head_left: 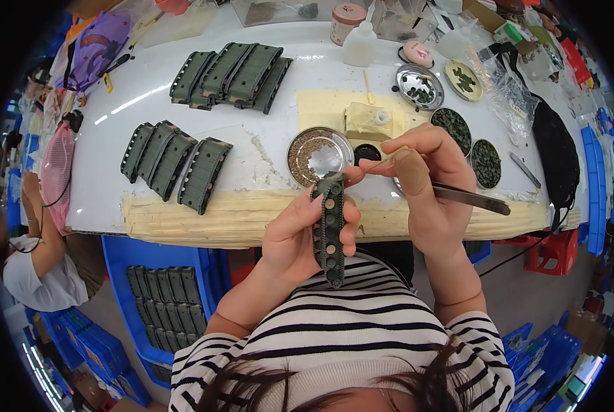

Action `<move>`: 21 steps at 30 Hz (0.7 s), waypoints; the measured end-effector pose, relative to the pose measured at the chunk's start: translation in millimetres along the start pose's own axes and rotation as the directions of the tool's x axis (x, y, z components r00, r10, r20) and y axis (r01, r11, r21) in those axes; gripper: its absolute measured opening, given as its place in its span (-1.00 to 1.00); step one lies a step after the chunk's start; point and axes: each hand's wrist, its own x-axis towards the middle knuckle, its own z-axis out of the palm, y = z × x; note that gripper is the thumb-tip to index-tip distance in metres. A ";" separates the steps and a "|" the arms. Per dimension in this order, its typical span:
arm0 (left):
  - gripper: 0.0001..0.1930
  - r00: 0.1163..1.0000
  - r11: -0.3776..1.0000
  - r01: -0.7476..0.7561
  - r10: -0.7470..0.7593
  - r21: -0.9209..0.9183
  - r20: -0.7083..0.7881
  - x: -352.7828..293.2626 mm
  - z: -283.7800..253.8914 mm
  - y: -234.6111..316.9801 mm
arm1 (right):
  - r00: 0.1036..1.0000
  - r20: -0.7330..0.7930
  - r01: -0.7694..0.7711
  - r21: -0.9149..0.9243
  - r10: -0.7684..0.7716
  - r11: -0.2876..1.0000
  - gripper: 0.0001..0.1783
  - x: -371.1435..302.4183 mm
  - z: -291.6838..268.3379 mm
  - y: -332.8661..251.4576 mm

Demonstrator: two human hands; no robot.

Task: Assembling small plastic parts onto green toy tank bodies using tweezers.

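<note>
My left hand is closed round a dark green model-tank side piece with a toothed track edge and a row of wheels, two bearing tan discs. It stands on end before my chest. My right hand pinches a thin tan stick, its tip close to the piece's upper end; whether it touches I cannot tell. Dark metal tweezers are tucked in the same hand, pointing right. Just beyond my hands are a round tin of small tan parts and a small black cap.
Similar green pieces stand in two groups at the left; more fill a blue crate below. A taped block with a bottle and tins of dark green parts lie beyond my right hand. Another person sits far left.
</note>
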 end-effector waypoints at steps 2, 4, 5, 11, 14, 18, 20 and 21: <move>-0.41 1.000 1.000 0.001 -0.001 0.011 -0.008 -1.1 -0.2 -0.1 | 1.000 0.004 -0.006 0.007 0.006 1.000 -0.81 -0.5 0.2 -0.5; -0.40 1.000 1.000 -0.003 0.003 0.016 -0.002 -1.2 -0.5 -0.6 | 1.000 0.009 -0.001 0.019 0.001 1.000 -0.81 -0.6 0.5 -0.3; -0.40 1.000 1.000 -0.005 0.005 0.019 0.001 -1.2 -0.6 -0.8 | 1.000 0.012 0.001 0.026 -0.002 1.000 -0.81 -0.5 0.5 -0.2; -0.39 1.000 1.000 -0.005 0.005 0.028 0.002 -2.1 0.0 -1.0 | 1.000 0.020 0.023 0.013 -0.023 1.000 -0.83 -0.7 0.8 -0.5; -0.39 1.000 1.000 -0.008 0.008 0.017 -0.001 -2.5 0.9 -1.3 | 0.999 0.035 0.030 0.014 -0.030 0.999 -0.83 -0.2 0.9 -0.4; -0.43 1.000 0.993 0.016 -0.016 0.119 -0.002 -3.0 1.0 1.7 | 0.999 0.034 0.029 -0.013 -0.029 0.999 -0.84 -0.5 0.6 -0.1; -0.43 1.000 0.991 0.016 -0.014 0.129 -0.016 -3.2 0.7 1.8 | 0.999 0.031 0.026 -0.034 -0.025 0.999 -0.83 -0.6 0.4 -0.3; -0.43 1.000 0.996 0.013 -0.013 0.090 0.003 -2.8 0.1 1.5 | 1.000 0.001 0.021 -0.031 -0.021 0.999 -0.83 -0.6 0.3 -0.1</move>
